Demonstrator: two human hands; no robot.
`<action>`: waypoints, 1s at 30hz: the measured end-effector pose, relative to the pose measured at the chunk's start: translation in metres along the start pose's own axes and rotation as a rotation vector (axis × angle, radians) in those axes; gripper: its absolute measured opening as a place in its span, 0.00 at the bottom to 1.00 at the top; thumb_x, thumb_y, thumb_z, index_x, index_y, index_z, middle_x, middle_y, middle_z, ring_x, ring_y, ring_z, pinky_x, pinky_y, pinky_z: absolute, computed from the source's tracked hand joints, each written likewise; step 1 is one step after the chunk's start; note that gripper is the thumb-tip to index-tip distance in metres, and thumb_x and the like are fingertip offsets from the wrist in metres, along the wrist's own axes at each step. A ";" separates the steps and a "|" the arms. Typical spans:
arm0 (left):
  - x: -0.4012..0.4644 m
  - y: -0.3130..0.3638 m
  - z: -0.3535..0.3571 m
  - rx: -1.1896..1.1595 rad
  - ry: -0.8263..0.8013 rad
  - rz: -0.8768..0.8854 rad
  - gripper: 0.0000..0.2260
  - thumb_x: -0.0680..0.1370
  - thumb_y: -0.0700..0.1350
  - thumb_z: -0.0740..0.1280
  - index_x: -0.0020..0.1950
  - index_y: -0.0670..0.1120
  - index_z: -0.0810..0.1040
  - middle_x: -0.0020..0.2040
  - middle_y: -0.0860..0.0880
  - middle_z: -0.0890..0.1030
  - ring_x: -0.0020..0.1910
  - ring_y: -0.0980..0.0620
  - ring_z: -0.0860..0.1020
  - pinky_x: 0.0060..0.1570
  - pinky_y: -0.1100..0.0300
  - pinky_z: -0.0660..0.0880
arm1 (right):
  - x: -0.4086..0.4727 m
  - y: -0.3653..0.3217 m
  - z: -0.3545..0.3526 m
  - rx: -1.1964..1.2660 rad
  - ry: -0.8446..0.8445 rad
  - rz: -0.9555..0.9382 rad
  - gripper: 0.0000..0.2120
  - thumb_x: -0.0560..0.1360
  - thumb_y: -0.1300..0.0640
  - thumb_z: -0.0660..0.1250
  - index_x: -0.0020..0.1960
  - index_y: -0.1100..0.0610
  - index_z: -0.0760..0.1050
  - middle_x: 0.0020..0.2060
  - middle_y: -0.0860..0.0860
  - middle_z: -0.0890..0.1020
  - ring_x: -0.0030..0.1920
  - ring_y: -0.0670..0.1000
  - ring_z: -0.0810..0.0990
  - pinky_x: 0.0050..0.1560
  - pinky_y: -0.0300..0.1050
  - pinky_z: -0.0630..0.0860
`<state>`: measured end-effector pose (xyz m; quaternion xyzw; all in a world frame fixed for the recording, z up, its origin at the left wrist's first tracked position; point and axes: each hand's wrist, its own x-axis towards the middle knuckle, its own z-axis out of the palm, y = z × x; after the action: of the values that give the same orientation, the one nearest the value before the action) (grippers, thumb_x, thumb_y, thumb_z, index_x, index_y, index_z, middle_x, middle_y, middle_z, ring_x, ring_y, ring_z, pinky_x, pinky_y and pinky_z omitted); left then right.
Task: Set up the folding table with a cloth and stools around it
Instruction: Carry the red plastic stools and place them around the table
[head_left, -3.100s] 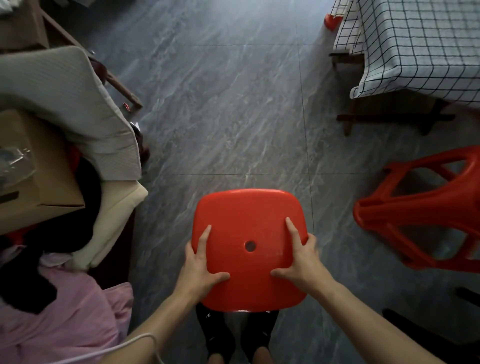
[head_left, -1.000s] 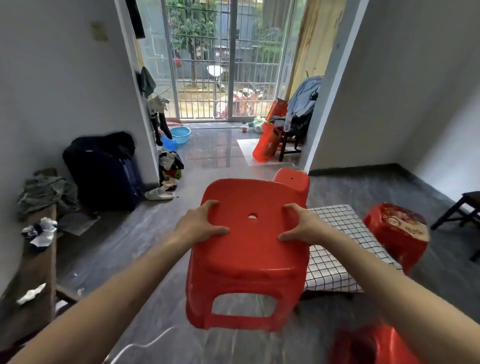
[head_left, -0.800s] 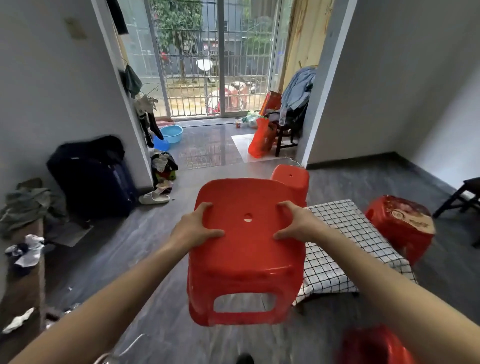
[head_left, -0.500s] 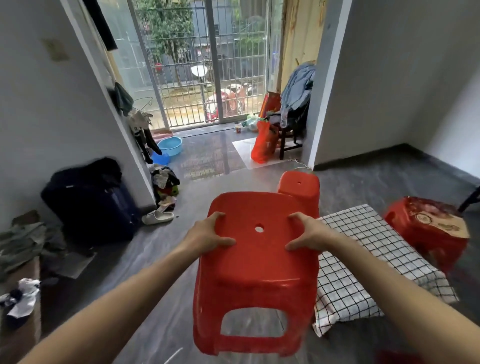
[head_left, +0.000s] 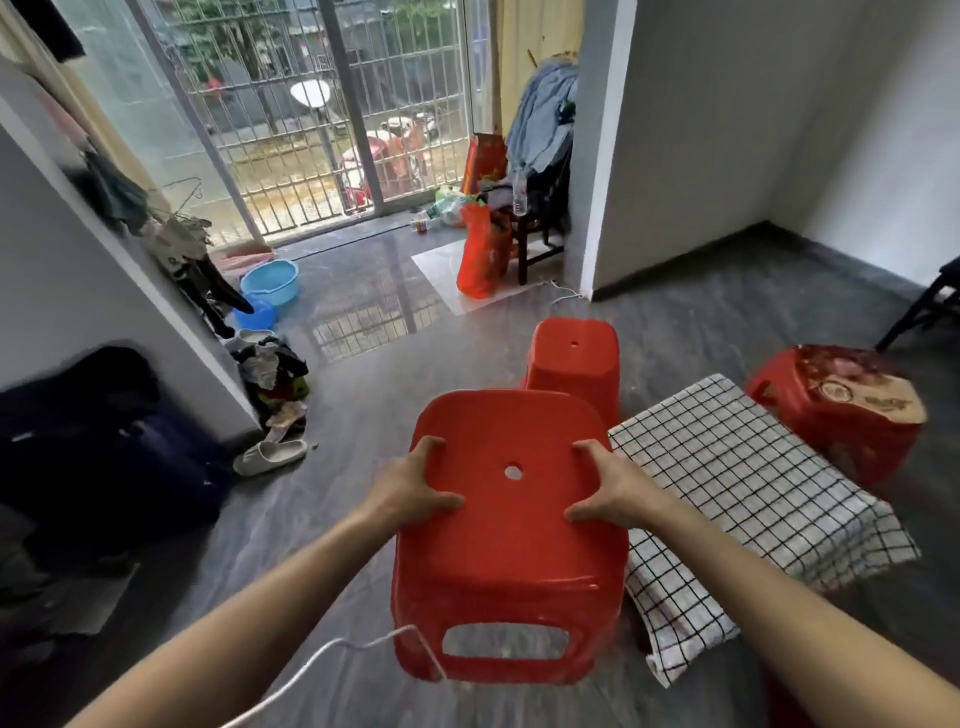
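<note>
Beneath the checked cloth (head_left: 748, 483), the folding table is fully hidden. Only a blurred red edge of one stool (head_left: 789, 701) shows at the bottom right, cut off by the frame. Whether the held stool (head_left: 509, 540) touches the floor cannot be told. Left hand (head_left: 410, 493) and right hand (head_left: 608, 493) grip its seat at opposite sides, thumbs curled on top. It sits just left of the cloth; a second red stool (head_left: 571, 364) stands beyond, a patterned stool (head_left: 841, 410) to the right.
</note>
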<state>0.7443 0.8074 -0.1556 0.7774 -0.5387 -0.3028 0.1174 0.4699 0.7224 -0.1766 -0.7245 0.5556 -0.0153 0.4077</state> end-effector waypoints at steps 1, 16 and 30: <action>0.010 -0.002 0.000 0.013 -0.021 0.014 0.37 0.69 0.54 0.77 0.73 0.55 0.63 0.63 0.47 0.77 0.52 0.50 0.75 0.50 0.61 0.70 | 0.005 0.001 0.003 0.004 0.008 0.026 0.53 0.56 0.44 0.81 0.74 0.43 0.57 0.64 0.53 0.73 0.60 0.52 0.75 0.60 0.45 0.74; 0.149 -0.040 0.034 0.120 -0.439 0.332 0.37 0.66 0.53 0.78 0.70 0.61 0.62 0.55 0.48 0.80 0.49 0.48 0.80 0.52 0.53 0.78 | 0.011 0.018 0.091 0.233 0.206 0.504 0.48 0.57 0.46 0.79 0.71 0.38 0.57 0.58 0.55 0.76 0.50 0.52 0.79 0.55 0.48 0.78; 0.186 -0.142 0.187 0.134 -0.572 0.305 0.37 0.66 0.51 0.75 0.69 0.68 0.61 0.55 0.50 0.77 0.46 0.49 0.78 0.51 0.52 0.77 | 0.037 0.113 0.244 0.434 0.253 0.688 0.40 0.65 0.48 0.76 0.72 0.39 0.61 0.56 0.54 0.71 0.52 0.52 0.76 0.53 0.44 0.75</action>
<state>0.7857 0.7210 -0.4391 0.5774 -0.6786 -0.4517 -0.0460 0.5107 0.8266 -0.4236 -0.3867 0.7944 -0.0837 0.4608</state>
